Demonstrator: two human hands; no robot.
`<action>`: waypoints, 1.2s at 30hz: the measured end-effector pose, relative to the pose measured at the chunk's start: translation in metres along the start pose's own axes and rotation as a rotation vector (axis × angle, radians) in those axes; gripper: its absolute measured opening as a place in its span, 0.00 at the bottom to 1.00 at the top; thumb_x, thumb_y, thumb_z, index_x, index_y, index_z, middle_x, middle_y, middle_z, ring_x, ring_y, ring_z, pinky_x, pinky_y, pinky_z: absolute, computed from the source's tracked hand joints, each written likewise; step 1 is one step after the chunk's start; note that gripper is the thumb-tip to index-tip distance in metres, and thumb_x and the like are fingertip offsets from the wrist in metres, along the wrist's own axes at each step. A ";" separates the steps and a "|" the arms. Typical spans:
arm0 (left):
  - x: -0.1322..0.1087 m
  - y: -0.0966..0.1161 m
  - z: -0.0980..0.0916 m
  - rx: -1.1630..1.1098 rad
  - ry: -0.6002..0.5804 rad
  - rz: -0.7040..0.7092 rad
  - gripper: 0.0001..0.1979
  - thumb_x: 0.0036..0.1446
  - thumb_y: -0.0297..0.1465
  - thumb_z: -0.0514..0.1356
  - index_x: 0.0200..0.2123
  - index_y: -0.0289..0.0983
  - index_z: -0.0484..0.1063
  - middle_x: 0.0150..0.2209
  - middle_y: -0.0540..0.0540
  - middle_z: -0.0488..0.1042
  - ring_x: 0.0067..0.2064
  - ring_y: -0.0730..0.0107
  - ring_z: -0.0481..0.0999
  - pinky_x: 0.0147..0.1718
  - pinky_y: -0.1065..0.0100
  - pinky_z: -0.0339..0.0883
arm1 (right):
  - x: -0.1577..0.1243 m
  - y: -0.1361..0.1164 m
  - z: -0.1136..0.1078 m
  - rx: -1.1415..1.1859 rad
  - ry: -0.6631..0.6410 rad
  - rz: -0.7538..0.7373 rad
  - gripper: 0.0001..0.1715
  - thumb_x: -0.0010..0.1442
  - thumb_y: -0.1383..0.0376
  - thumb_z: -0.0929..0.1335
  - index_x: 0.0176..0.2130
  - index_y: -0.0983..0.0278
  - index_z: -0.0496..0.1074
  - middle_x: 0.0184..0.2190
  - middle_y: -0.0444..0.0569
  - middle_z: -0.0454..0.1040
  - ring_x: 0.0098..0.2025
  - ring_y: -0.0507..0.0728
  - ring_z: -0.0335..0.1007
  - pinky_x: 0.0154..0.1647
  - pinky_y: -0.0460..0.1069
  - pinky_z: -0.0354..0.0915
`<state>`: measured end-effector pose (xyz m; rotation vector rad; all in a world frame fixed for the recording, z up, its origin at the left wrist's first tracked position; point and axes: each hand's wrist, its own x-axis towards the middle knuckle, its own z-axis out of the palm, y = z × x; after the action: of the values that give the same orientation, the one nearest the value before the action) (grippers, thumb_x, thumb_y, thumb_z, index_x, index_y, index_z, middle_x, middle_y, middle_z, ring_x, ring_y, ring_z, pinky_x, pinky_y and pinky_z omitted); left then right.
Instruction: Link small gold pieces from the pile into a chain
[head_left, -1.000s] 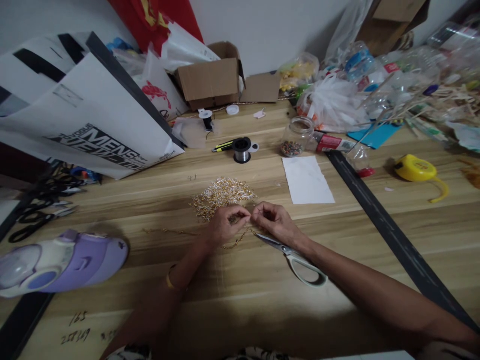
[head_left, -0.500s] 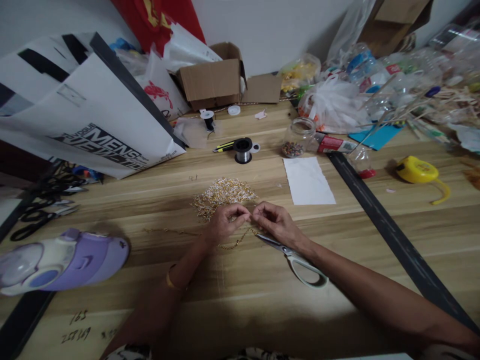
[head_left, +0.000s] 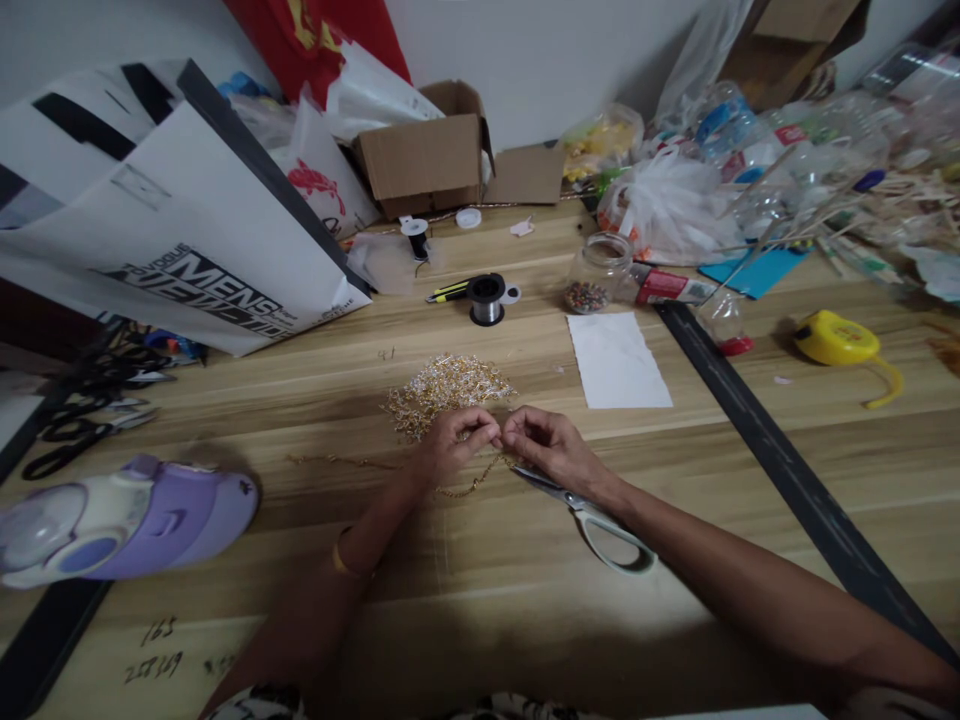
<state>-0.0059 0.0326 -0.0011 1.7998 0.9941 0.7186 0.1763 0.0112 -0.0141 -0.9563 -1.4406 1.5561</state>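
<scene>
My left hand point(head_left: 455, 443) and my right hand point(head_left: 545, 442) meet fingertip to fingertip over the table, both in a pinch. A thin gold chain point(head_left: 474, 488) runs along the wood below them and rises toward the pinched fingers; its end between the fingertips is too small to make out. Just behind my left hand lies a pile of small gold and clear jewelry pieces point(head_left: 450, 385), partly covered by that hand. Scissors with pale handles point(head_left: 616, 545) rest on the table, their blade tips under the edge of my right hand.
Beyond the pile stand a wire spool point(head_left: 487, 302) and a jar of beads point(head_left: 589, 285). White paper point(head_left: 619, 362) lies to the right, then a yellow tape measure point(head_left: 836, 338). At left are a purple-and-white device point(head_left: 142, 525), several black scissors point(head_left: 71, 445) and a large paper bag point(head_left: 202, 230).
The fingertips of both hands have shifted very slightly, still pinched together. The chain, pile and scissors look the same.
</scene>
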 end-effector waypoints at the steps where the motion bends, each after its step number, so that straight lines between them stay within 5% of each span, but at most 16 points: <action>1: 0.000 0.001 0.000 -0.001 -0.001 0.003 0.12 0.58 0.34 0.55 0.27 0.33 0.71 0.27 0.47 0.74 0.31 0.72 0.72 0.33 0.72 0.64 | 0.000 0.000 0.000 0.002 0.001 0.005 0.14 0.56 0.57 0.67 0.31 0.67 0.66 0.24 0.43 0.64 0.25 0.48 0.56 0.25 0.44 0.53; 18: -0.002 0.007 0.001 0.072 0.015 0.042 0.12 0.57 0.33 0.55 0.23 0.34 0.68 0.22 0.52 0.68 0.26 0.77 0.67 0.29 0.74 0.60 | 0.002 -0.002 -0.004 -0.065 0.170 -0.050 0.14 0.56 0.57 0.67 0.29 0.65 0.64 0.22 0.41 0.60 0.24 0.48 0.54 0.24 0.44 0.52; 24: -0.003 0.009 0.003 0.136 0.016 0.057 0.10 0.55 0.32 0.56 0.26 0.34 0.70 0.23 0.52 0.69 0.27 0.77 0.67 0.30 0.74 0.60 | 0.000 -0.009 -0.002 -0.068 0.127 -0.081 0.12 0.53 0.58 0.69 0.31 0.65 0.67 0.28 0.44 0.67 0.30 0.51 0.62 0.30 0.45 0.59; 36: -0.002 0.006 0.002 0.111 0.036 0.050 0.11 0.56 0.33 0.55 0.26 0.33 0.70 0.23 0.51 0.69 0.26 0.76 0.67 0.28 0.74 0.60 | -0.002 -0.012 0.002 0.000 0.074 -0.086 0.13 0.51 0.58 0.71 0.30 0.65 0.68 0.25 0.43 0.68 0.27 0.50 0.62 0.28 0.44 0.59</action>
<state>-0.0036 0.0285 0.0031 1.9196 1.0335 0.7408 0.1759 0.0089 -0.0019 -0.9300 -1.4112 1.4434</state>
